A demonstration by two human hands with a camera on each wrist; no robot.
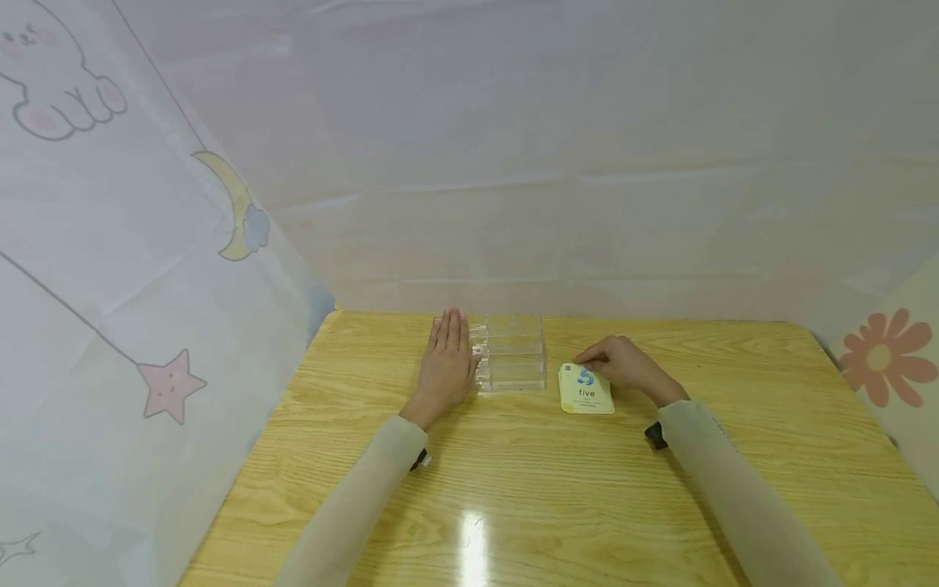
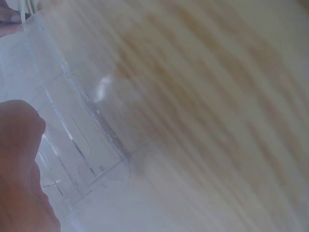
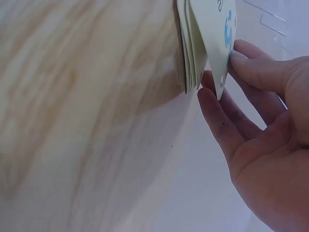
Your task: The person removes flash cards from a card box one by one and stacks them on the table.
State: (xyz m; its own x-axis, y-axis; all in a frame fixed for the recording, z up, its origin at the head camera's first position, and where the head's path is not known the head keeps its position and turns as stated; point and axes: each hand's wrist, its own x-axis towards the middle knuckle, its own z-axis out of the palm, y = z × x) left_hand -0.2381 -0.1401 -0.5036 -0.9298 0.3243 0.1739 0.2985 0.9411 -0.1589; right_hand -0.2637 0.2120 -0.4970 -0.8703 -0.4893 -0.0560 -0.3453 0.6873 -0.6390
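Observation:
A clear plastic rack [image 1: 517, 355] with several compartments lies at the back middle of the wooden table. My left hand [image 1: 449, 363] rests on its left side with the fingers straight. To the rack's right is a small stack of pale yellow cards [image 3: 188, 53]. My right hand [image 1: 623, 363] pinches the top card [image 1: 587, 393], marked with a blue 5 and "five", at its far edge. In the right wrist view, this card's edge is lifted apart from the others, with the thumb on its printed face.
The wooden table [image 1: 513, 481] reaches a pale cloth backdrop [image 1: 557, 163] just behind the rack. Another printed cloth wall [image 1: 183, 302] stands at the left, and one with a flower [image 1: 878, 357] at the right.

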